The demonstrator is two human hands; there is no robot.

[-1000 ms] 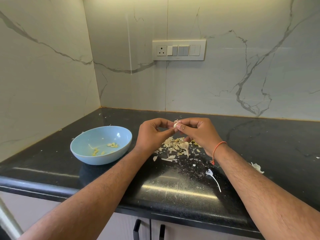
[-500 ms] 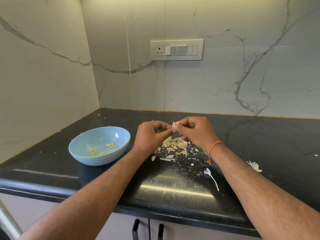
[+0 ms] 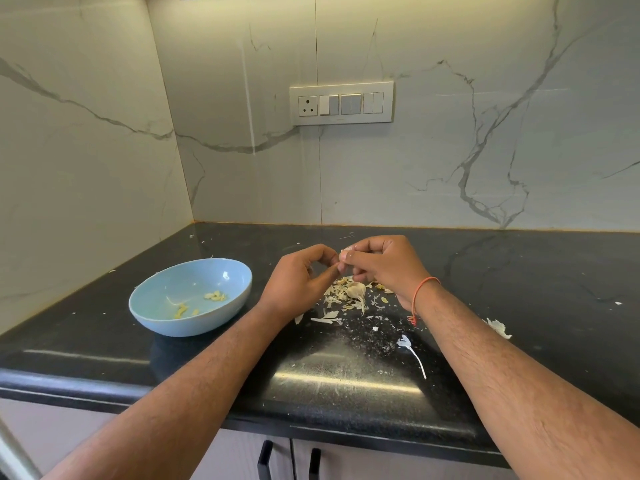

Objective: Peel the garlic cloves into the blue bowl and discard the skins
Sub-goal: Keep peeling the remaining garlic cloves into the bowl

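Both hands are working above the far middle of the black counter [image 3: 346, 382]; the left hand [image 3: 298, 282] and the right hand [image 3: 384, 265] are each pinching a small garlic clove [image 3: 345, 252] between curled fingertips, just above the heap of skins [image 3: 349, 297]; the blue bowl [image 3: 156, 317] is sitting to the left, holding a few peeled pieces; the clove is looking slippery and small, so a hard tug is risking a drop into the skins, and a careless toss could be missing the bowl.

Glossy black stone countertop [image 3: 346, 382]; papery garlic skins [image 3: 341, 294].
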